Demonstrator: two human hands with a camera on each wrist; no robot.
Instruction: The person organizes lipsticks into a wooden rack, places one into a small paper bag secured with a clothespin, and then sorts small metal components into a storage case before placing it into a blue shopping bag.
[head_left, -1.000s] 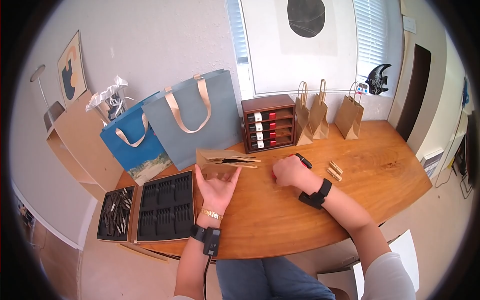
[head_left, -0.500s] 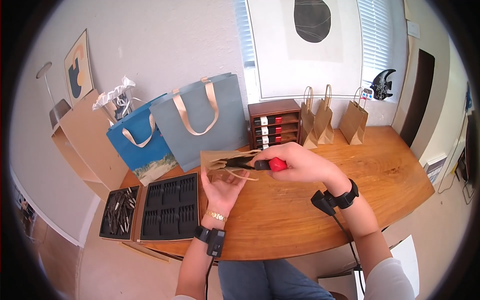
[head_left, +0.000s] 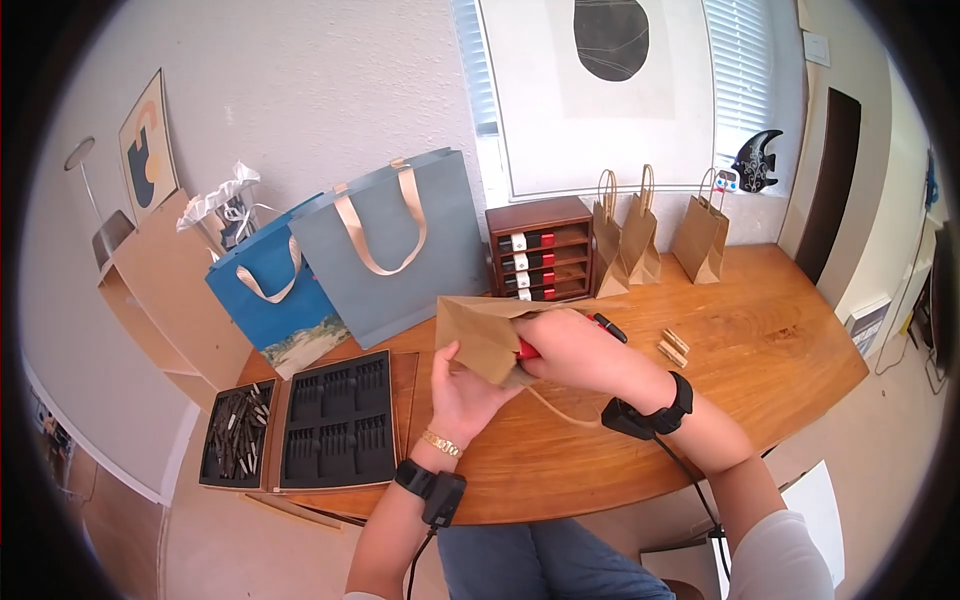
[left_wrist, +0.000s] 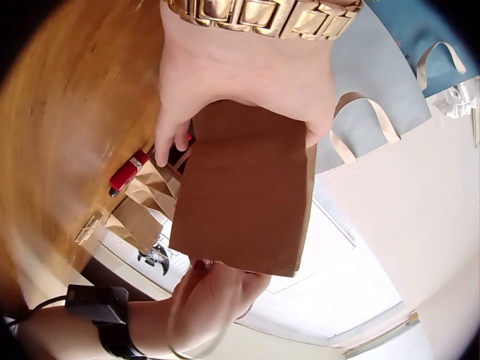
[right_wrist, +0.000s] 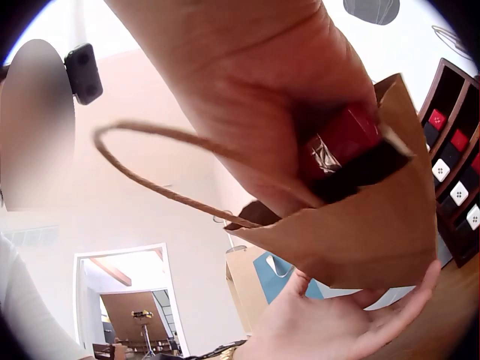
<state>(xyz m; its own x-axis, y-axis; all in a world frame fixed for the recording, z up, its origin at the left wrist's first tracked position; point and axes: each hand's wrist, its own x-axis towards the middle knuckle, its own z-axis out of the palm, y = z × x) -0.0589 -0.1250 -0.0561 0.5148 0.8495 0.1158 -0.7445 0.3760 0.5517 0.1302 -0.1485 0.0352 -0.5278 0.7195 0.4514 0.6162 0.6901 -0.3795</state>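
My left hand supports a small brown paper bag from below, thumb and fingers spread around its base. The bag tilts with its mouth toward the right. My right hand reaches into that mouth, gripping a small red and black item with a silver mark on its red part. The item's black part and the fingertips are partly hidden inside the bag. A twisted paper handle hangs loose beside the right wrist. In the left wrist view the bag's flat base covers most of the right hand.
Behind stands a dark wooden rack of red, white and black items. Several brown paper bags are right of it; large grey and blue gift bags are left. A black-lined case, another red item and light wooden pieces lie on the table.
My right hand picked up the red and black item from the table and carried it left into the bag's mouth. My left hand moved slightly right, tilting the bag toward it.
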